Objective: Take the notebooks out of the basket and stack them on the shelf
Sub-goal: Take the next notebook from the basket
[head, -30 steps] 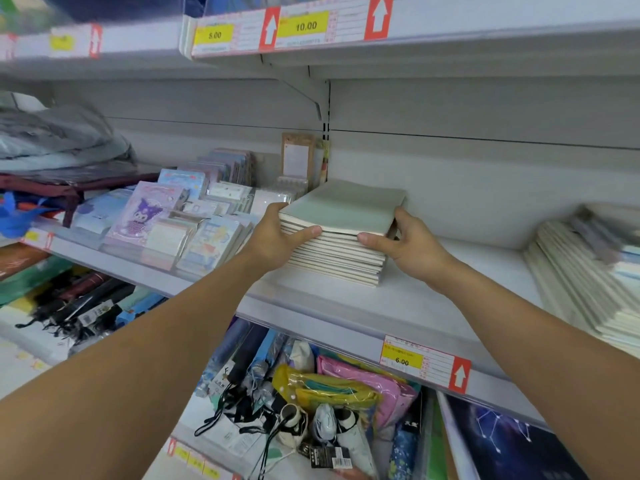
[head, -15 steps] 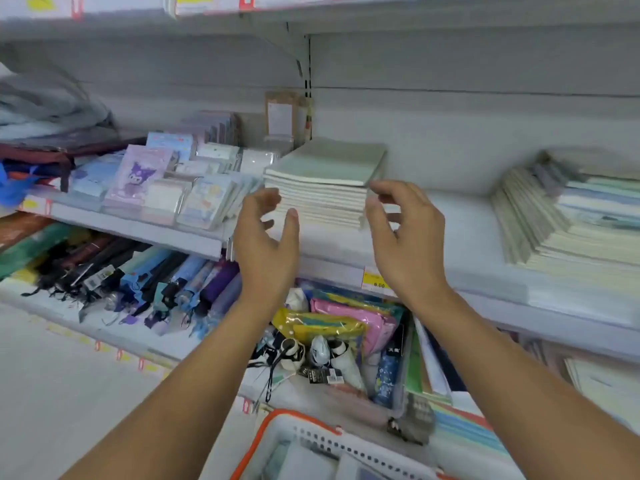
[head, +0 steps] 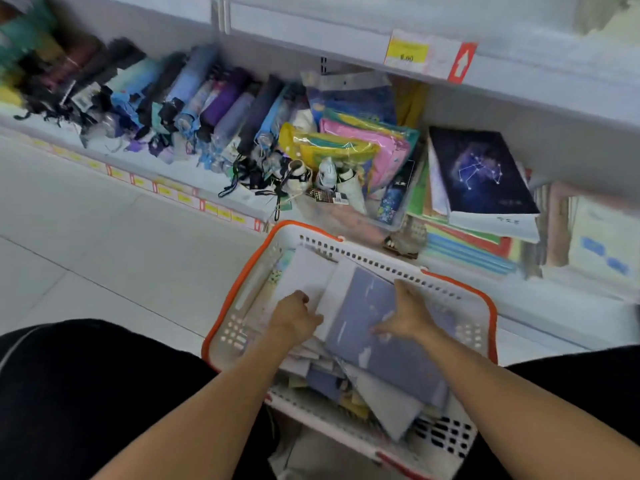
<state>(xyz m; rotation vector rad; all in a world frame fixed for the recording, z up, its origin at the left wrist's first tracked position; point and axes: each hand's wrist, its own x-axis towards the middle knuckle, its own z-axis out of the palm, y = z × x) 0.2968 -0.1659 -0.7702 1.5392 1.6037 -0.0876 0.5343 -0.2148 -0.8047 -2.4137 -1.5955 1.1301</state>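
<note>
Head view: the lavender notebook (head: 384, 344) lies on top of a loose pile of notebooks (head: 346, 382) inside the white basket with orange rim (head: 242, 271), which sits on the floor in front of the person. Right hand (head: 407, 315) lies flat on the lavender cover, fingers spread and fairly straight; pressing, not gripping, as far as shown. Left hand (head: 294, 318) is curled at the pile's left edge, beside a white notebook (head: 304, 275); whether it has hold of that edge, I cannot tell (motion blur).

Change: half a second ago both hands hung empty and apart in front of the pale green stack on the shelf, just released. Now the gaze has dropped and both hands are down in the basket. Judgement: one batch is placed, the next pick-up is starting; many notebooks remain, so the task is well short of done.

Surroundings: lower shelf holds folded umbrellas (head: 194, 98), coloured plastic pouches (head: 349, 147), a dark constellation notebook (head: 481, 171). A yellow price tag (head: 407, 51) sits on the shelf edge (head: 540, 84) above.
</note>
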